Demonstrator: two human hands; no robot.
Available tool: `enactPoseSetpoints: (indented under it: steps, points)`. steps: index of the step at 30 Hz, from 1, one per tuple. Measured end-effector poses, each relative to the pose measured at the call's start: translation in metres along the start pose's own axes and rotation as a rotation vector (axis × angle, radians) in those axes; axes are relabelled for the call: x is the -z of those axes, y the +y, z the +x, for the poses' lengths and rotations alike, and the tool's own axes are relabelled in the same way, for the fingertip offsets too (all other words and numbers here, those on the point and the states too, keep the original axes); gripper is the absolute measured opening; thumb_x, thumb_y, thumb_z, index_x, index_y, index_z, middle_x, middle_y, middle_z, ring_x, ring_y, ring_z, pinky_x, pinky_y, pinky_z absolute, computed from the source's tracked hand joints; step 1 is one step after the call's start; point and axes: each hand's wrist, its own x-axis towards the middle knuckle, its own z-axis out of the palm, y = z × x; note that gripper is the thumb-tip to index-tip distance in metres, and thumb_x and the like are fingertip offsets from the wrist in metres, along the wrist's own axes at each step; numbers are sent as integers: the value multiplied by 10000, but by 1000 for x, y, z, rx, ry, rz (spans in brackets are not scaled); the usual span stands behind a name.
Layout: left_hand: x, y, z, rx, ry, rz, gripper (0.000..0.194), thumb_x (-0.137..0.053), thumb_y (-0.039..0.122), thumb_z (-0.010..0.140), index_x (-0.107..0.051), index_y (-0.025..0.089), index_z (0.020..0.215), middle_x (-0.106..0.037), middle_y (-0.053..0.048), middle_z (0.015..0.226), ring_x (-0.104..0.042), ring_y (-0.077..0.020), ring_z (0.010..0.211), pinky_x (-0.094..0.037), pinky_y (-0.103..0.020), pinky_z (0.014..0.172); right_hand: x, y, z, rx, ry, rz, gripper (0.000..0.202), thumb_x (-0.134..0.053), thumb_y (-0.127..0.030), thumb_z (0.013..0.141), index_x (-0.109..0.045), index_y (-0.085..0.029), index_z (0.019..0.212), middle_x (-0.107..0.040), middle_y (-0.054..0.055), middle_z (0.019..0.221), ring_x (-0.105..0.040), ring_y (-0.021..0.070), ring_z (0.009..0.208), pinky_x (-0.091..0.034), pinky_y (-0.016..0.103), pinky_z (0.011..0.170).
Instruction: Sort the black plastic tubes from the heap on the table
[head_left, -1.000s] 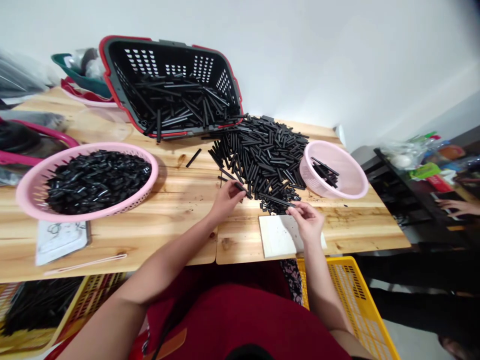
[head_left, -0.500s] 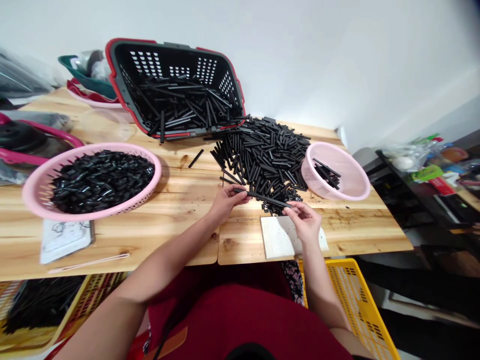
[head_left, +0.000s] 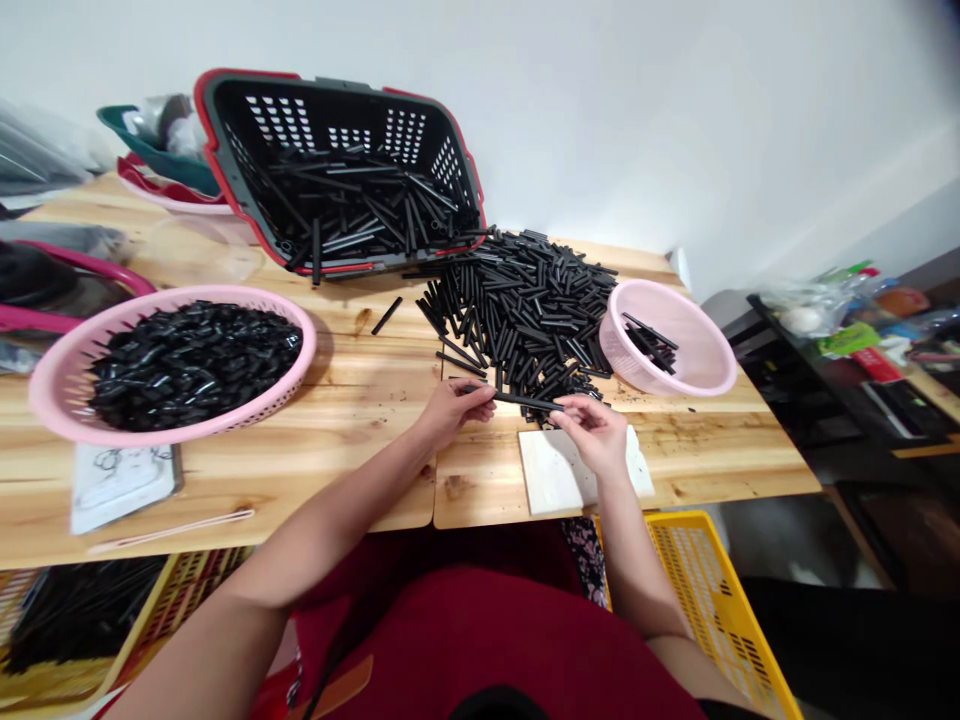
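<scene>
A thin black rod (head_left: 525, 401) spans the space between my hands, just in front of a large heap of black tubes (head_left: 525, 300). My left hand (head_left: 459, 408) pinches its left end, and my right hand (head_left: 592, 430) pinches the right end. Below my right hand lies a white board (head_left: 551, 470) at the table's front edge. Right of the heap, a pink bowl (head_left: 697, 335) holds several black tubes. The red-rimmed dark basket (head_left: 337, 90) lies tipped behind the heap, with many more black tubes inside.
A pink oval basket (head_left: 56, 390) full of shiny black pieces stands on the left of the wooden table (head_left: 345, 400). Near it are a flat white packet (head_left: 124, 485) and a thin pale loop (head_left: 176, 530). Yellow crates (head_left: 712, 590) sit below the table edge.
My right hand has moved slightly left, closer to my left hand, with the rod still between them. The whole view has shifted a little.
</scene>
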Motion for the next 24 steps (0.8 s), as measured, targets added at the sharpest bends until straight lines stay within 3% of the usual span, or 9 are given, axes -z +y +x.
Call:
enactPoseSetpoints:
  steps: [6, 13, 19, 24]
  points:
    - [-2, -6, 1, -38, 17, -71, 502, -828, 352, 558, -634, 77, 931, -645, -20, 698, -587, -46, 578, -472, -167, 566, -8, -6, 1, -73, 54, 101, 345, -765, -393, 700, -670, -118, 886, -639, 45, 694, -644, 134, 627, -547, 224, 608]
    - [-4, -3, -1, 27, 72, -124, 526, -828, 441, 540, -614, 70, 845, -648, -29, 680, -547, -35, 515, -443, -163, 521, -16, -6, -2, -85, 48, 111, 321, -764, -368, 717, -682, -120, 905, -649, 51, 730, -642, 119, 642, -540, 205, 625]
    - [-5, -5, -2, -25, 110, -95, 523, -829, 432, 548, -618, 72, 864, -658, -35, 695, -581, -56, 560, -477, -185, 565, -17, -5, -3, -122, 51, 138, 344, -778, -376, 703, -679, -116, 905, -641, 48, 699, -649, 130, 639, -551, 218, 639]
    - [-5, -6, -2, -28, 65, -131, 549, -844, 390, 531, -630, 70, 922, -659, -30, 701, -588, -55, 567, -481, -179, 573, -17, -5, -4, -138, 66, 184, 348, -785, -375, 696, -676, -110, 891, -646, 49, 698, -650, 130, 624, -563, 224, 644]
